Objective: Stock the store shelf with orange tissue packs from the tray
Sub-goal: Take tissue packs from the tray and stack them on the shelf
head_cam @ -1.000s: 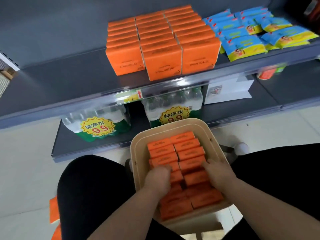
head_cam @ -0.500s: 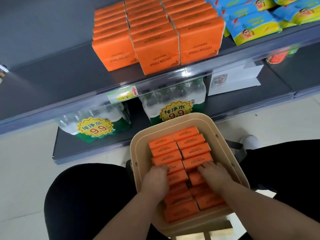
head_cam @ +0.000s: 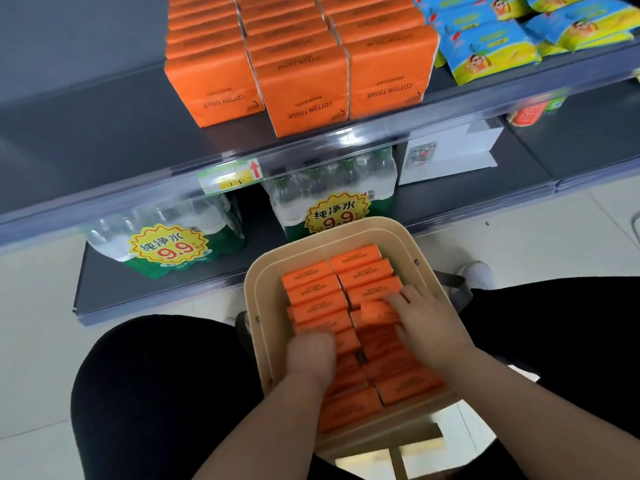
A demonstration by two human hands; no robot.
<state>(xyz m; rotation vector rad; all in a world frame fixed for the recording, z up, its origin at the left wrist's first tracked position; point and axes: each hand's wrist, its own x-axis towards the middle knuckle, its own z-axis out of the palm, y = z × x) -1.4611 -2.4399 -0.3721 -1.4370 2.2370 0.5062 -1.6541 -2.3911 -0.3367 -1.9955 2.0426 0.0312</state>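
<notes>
A beige tray (head_cam: 256, 289) rests between my knees, filled with two columns of orange tissue packs (head_cam: 311, 291). My right hand (head_cam: 427, 322) grips one orange pack (head_cam: 375, 311) in the right column, and that pack sits tilted above its neighbours. My left hand (head_cam: 311, 355) lies knuckles-up on the left column with its fingertips pushed down among the packs; what it holds is hidden. On the dark shelf (head_cam: 104, 112) above stand three rows of orange tissue packs (head_cam: 301, 88), upright with "COTTON TISSUE" printed upside down.
Blue-and-yellow snack bags (head_cam: 491, 53) fill the shelf to the right of the orange rows. The shelf's left part is bare. Below, two shrink-wrapped bottled water bundles (head_cam: 162, 237) carry 9.9 price stickers. My black-clad knees flank the tray on a pale tiled floor.
My right hand slid forward along the right column and pulled one pack up out of the row. The left hand stayed on the left column. The view tilted down and closer.
</notes>
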